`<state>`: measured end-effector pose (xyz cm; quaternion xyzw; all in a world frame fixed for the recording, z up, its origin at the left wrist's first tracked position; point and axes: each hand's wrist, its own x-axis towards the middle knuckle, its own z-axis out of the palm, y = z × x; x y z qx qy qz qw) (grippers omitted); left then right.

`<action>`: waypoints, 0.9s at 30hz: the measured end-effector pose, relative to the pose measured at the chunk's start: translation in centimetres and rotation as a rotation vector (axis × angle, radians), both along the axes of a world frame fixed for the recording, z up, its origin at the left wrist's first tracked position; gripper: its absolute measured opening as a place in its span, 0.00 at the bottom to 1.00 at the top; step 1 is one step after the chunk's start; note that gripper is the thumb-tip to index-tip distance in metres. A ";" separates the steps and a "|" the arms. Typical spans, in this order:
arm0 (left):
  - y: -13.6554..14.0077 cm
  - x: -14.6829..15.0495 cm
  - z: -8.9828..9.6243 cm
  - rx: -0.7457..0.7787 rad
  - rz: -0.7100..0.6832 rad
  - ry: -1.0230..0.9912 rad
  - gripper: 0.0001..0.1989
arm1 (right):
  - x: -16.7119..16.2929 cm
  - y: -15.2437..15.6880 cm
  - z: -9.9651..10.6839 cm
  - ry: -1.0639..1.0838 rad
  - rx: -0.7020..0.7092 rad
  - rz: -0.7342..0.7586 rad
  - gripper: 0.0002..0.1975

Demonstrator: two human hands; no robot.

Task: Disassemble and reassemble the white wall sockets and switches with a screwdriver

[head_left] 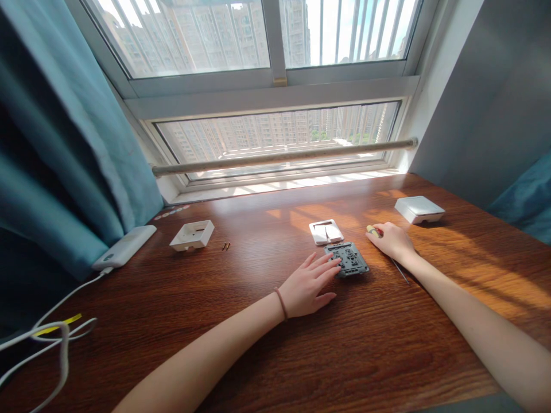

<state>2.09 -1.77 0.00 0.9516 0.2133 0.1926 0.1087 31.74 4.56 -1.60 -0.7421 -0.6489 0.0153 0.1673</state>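
My left hand lies with its fingers stretched out and spread, the fingertips on the left edge of a dark grey wall switch module. Just behind the module is a white switch cover plate, flat on the table. To the right, my right hand is closed over a screwdriver with a yellow and red handle. Its thin metal shaft comes out under the wrist and points back toward me. Most of the handle is hidden by the hand.
On the wooden table stand a white mounting box, two brass-coloured screws and a white boxed switch. A white power strip with its cable lies by the blue curtain. A window is behind.
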 end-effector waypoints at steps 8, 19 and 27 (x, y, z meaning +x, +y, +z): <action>0.0 0.0 -0.1 0.004 -0.004 0.005 0.28 | -0.2 -0.1 -0.1 0.002 0.024 -0.021 0.19; -0.5 0.2 -0.6 -0.387 0.275 -0.437 0.24 | -4.1 -3.0 2.0 0.136 0.056 0.155 0.17; -0.2 0.7 -0.4 -1.008 0.118 -0.759 0.21 | -5.4 -3.3 1.5 0.214 -0.070 0.288 0.19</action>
